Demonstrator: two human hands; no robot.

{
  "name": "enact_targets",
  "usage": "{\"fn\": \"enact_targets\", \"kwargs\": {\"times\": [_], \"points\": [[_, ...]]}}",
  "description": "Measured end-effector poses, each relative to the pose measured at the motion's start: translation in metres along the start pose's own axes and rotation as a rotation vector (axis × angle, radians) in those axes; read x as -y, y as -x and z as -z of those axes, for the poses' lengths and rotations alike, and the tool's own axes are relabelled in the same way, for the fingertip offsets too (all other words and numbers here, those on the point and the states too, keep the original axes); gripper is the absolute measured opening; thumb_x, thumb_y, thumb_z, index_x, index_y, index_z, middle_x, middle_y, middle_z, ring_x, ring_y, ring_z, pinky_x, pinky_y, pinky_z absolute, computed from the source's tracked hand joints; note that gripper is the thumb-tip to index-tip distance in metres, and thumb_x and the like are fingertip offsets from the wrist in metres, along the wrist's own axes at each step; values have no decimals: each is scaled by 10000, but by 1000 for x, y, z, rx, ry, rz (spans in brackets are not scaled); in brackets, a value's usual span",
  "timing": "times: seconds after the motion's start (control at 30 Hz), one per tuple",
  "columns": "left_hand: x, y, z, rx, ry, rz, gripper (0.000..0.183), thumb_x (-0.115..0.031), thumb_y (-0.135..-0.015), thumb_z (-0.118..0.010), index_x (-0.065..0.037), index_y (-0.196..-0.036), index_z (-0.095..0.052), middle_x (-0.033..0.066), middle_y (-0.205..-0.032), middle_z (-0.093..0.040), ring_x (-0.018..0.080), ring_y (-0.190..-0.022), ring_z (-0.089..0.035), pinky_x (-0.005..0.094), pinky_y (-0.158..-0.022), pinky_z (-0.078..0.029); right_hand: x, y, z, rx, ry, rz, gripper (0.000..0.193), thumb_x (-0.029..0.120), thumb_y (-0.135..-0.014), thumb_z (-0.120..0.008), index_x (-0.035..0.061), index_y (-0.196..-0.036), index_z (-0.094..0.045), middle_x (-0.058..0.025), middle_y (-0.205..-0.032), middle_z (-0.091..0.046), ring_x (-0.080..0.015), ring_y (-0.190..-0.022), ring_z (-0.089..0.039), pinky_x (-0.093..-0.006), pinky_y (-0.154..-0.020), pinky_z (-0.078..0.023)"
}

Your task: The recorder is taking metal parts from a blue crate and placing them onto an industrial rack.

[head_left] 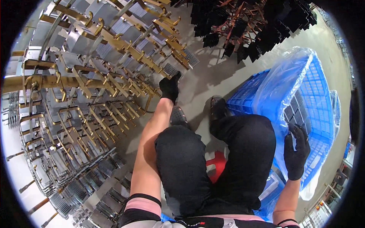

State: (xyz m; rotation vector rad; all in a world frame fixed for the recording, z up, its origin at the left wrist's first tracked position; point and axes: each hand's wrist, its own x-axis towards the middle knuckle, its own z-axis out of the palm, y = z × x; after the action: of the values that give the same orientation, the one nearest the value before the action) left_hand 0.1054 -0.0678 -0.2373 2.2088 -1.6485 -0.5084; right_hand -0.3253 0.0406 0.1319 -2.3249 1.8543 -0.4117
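Observation:
Both of my hands wear black gloves. My left hand (169,88) reaches forward to the lower edge of the brass-coloured hanging rack (140,57). Its fingers are closed at a small finned metal heat sink (170,70), which shows just past the fingertips; part of the grip is hidden. My right hand (296,154) is over the near side of a blue plastic crate (317,81) lined with clear plastic film (281,81). Its fingers are apart and point toward dark finned heat sinks (296,108) inside the crate. Whether the fingertips touch them I cannot tell.
Rows of brass hooks on the left hold many silver finned heat sinks (78,190). Black finned parts (262,30) hang at the far right. My knees are bent between rack and crate, above a red object (217,165). Another blue container (272,190) stands beside my right leg.

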Motion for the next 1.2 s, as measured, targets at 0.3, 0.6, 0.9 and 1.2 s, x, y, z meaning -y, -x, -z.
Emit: {"fn": "enact_targets", "kwargs": {"times": [0.3,0.6,0.9,1.2], "points": [[-17,-2,-9,-102,209,199,217,-277,-905,-619,-186,-1075,-720,156,-1026,-709,356,-958,-660,409,-825,-501,-1,0,-4,-7,24,75,282,26,-881,-647,47,-1163,-638,-156,-1138,-666,-330,-1091,-629,-395,-927,-491],[-1,5,6,-171,103,-118,249,-301,-882,-633,-178,-1079,-722,148,-910,-714,311,-868,-675,427,-732,-510,46,5,-4,-146,36,288,308,58,-880,-660,40,-1186,-628,-174,-1174,-656,-355,-1132,-613,-455,-990,-465],[23,6,28,179,-32,104,468,-124,-766,-667,-215,-1225,-670,144,-794,-692,352,-768,-659,452,-690,-511,131,-113,-188,423,-958,247,532,151,-878,-653,32,-1373,-498,-208,-1387,-524,-364,-1240,-543,-451,-992,-471],[9,17,20,4,325,-64,298,-324,-847,-647,-50,-945,-710,203,-849,-683,381,-839,-653,451,-705,-493,143,-158,-399,121,-188,552,812,216,-808,-679,61,-1506,-294,-309,-1291,-507,-448,-1145,-546,-489,-870,-515]]}}
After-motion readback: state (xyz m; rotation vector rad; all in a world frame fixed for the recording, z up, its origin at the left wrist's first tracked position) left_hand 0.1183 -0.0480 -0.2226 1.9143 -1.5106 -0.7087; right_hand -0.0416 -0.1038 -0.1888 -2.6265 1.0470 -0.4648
